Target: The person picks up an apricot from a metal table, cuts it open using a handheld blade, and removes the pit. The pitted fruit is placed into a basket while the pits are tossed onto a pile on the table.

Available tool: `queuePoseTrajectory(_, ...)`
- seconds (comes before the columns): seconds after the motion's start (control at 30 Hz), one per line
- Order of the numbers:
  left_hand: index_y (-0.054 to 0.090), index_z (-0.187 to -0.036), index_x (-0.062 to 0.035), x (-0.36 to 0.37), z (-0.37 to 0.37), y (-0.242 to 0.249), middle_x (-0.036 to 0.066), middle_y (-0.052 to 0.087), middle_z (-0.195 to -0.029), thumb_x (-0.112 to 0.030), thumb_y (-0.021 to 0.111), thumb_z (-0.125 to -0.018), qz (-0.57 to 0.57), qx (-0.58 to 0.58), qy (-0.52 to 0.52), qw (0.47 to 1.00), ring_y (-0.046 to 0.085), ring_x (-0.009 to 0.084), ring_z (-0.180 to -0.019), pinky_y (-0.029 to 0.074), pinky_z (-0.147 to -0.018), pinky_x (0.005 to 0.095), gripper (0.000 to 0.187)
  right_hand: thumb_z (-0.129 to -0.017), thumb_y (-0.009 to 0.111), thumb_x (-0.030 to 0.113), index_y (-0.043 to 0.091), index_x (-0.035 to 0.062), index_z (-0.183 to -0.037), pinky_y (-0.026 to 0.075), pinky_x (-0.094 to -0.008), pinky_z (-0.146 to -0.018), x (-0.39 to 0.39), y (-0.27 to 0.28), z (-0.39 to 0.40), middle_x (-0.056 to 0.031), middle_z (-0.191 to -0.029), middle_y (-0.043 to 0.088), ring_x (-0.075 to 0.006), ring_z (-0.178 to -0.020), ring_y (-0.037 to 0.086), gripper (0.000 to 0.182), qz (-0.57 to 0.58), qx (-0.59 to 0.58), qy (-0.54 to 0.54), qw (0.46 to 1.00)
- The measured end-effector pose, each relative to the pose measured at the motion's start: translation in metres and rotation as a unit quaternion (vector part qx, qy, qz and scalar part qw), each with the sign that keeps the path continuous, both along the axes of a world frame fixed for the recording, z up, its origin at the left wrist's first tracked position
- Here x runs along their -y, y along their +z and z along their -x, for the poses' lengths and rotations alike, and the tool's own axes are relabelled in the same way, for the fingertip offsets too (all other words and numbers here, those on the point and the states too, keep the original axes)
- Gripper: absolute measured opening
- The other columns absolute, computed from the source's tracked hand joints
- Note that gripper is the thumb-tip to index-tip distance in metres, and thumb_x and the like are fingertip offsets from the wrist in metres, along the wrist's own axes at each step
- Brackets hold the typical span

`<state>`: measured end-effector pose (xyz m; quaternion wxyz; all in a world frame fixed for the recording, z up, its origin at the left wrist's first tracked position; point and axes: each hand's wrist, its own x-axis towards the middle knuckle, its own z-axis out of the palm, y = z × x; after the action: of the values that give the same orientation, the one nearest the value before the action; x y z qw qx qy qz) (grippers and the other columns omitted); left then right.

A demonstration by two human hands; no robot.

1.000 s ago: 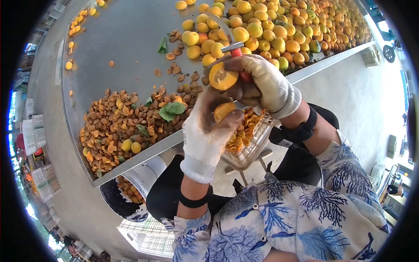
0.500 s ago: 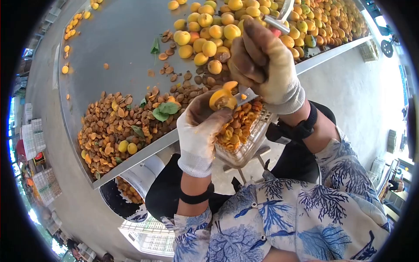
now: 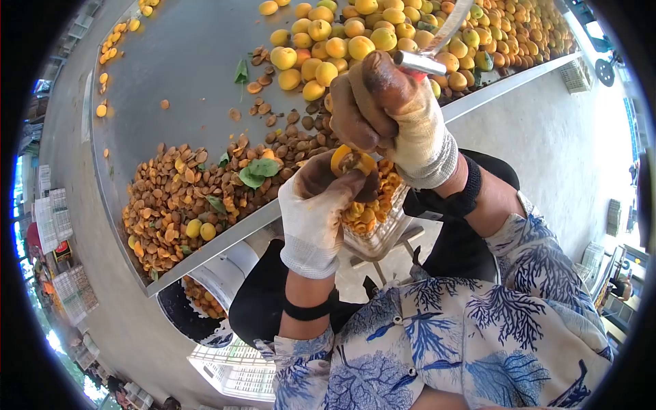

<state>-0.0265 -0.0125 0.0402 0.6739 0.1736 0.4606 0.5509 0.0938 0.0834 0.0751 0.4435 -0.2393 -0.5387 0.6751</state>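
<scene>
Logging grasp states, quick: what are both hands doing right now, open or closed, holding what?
Left hand: closed, holding a cut orange fruit.
Right hand: closed, holding a red-handled tool.

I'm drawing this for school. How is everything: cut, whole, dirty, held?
left hand: pinching cut fruit
right hand: closed around tool
cut fruit: sliced open
tool: gripped
gloves: stained
round fruits: whole, heaped
pits: piled up
leaves: green, lying on pits
clear tray: holding orange pieces
bucket: open, pieces inside
</scene>
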Motion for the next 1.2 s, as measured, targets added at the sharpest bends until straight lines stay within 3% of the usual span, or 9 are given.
queuePoseTrajectory(0.13,0.060,-0.114,0.0130,0.003,0.006,-0.001,0.018,0.070,-0.100,0.004,0.058,-0.087,-0.003,-0.017,-0.009,1.000,0.071,0.0236,-0.082,0.059,-0.078,0.0342,0.029,-0.102,0.044,0.054,0.037,0.0142,-0.056,0.031,-0.0245,-0.045,-0.007,-0.011,0.005,-0.0009,-0.052,0.041,-0.0096,-0.043,0.033,0.061,0.023,-0.029,0.010,0.999)
queuePoseTrajectory(0.2,0.060,-0.114,0.0127,0.003,0.007,0.001,0.017,0.070,-0.099,0.004,0.058,-0.087,-0.002,-0.022,0.000,1.000,0.071,0.0232,-0.081,0.059,-0.078,0.0335,0.029,-0.102,0.046,0.052,0.035,0.0147,-0.056,0.025,-0.0245,-0.041,-0.012,-0.016,0.006,-0.0004,-0.052,0.040,-0.0080,-0.041,0.027,0.060,0.160,-0.151,0.039,0.975)
queuePoseTrajectory(0.3,0.060,-0.115,0.0123,0.005,0.004,-0.001,0.015,0.069,-0.098,0.004,0.058,-0.087,-0.010,-0.025,0.033,0.999,0.071,0.0215,-0.080,0.059,-0.078,0.0323,0.030,-0.102,0.048,0.051,0.035,0.0154,-0.056,0.021,-0.0243,-0.038,-0.006,-0.019,0.014,0.0002,-0.051,0.038,-0.0072,-0.039,0.022,0.059,0.123,-0.142,-0.019,0.982)
queuePoseTrajectory(0.73,0.055,-0.127,0.0085,0.002,-0.011,-0.007,0.006,0.065,-0.105,0.000,0.064,-0.093,-0.118,-0.169,0.081,0.975,0.062,0.0104,-0.090,0.051,-0.081,0.0242,0.036,-0.096,0.060,0.050,0.040,0.0188,-0.063,0.020,-0.0276,-0.039,-0.019,-0.030,0.017,0.0012,-0.052,0.038,-0.0106,-0.039,0.027,0.049,0.370,-0.203,-0.110,0.900)
queuePoseTrajectory(0.9,0.053,-0.130,0.0039,-0.006,-0.021,-0.021,0.007,0.064,-0.108,-0.014,0.060,-0.100,-0.143,-0.086,0.125,0.978,0.060,0.0099,-0.091,0.049,-0.081,0.0238,0.036,-0.096,0.061,0.046,0.040,0.0173,-0.062,0.023,-0.0283,-0.039,-0.013,-0.033,0.015,0.0009,-0.051,0.036,-0.0109,-0.041,0.031,0.049,0.275,-0.248,-0.002,0.929)
queuePoseTrajectory(0.97,0.052,-0.129,0.0100,-0.006,-0.023,-0.021,0.012,0.062,-0.118,-0.023,0.056,-0.102,-0.089,-0.135,0.128,0.979,0.058,0.0163,-0.108,0.044,-0.100,0.0298,0.043,-0.102,0.052,0.042,0.040,0.0173,-0.066,0.022,-0.0246,-0.041,-0.008,-0.029,0.020,0.0021,-0.054,0.035,-0.0082,-0.041,0.025,0.045,0.238,-0.168,0.001,0.957)
queuePoseTrajectory(1.1,0.054,-0.127,0.0080,-0.009,-0.034,-0.021,0.010,0.062,-0.117,-0.026,0.057,-0.102,-0.168,-0.200,0.167,0.951,0.058,0.0157,-0.107,0.047,-0.096,0.0301,0.043,-0.103,0.049,0.036,0.041,0.0193,-0.070,0.021,-0.0259,-0.042,-0.009,-0.013,0.022,0.0043,-0.058,0.028,-0.0082,-0.044,0.023,0.038,0.318,-0.178,-0.086,0.927)
queuePoseTrajectory(1.13,0.053,-0.129,0.0017,-0.009,-0.041,-0.035,0.007,0.062,-0.108,-0.015,0.055,-0.103,-0.153,-0.153,0.170,0.961,0.054,0.0066,-0.083,0.044,-0.070,0.0215,0.031,-0.104,0.048,0.035,0.040,0.0189,-0.070,0.019,-0.0265,-0.042,-0.006,-0.010,0.021,0.0049,-0.057,0.028,-0.0081,-0.044,0.022,0.039,0.302,-0.171,-0.093,0.933)
queuePoseTrajectory(1.2,0.052,-0.129,0.0026,-0.006,-0.039,-0.050,0.008,0.062,-0.115,-0.024,0.055,-0.102,-0.099,-0.100,0.204,0.969,0.058,0.0117,-0.093,0.048,-0.079,0.0259,0.038,-0.104,0.047,0.035,0.039,0.0186,-0.069,0.019,-0.0266,-0.042,-0.001,-0.008,0.022,0.0046,-0.055,0.028,-0.0082,-0.043,0.022,0.040,0.290,-0.155,-0.097,0.939)
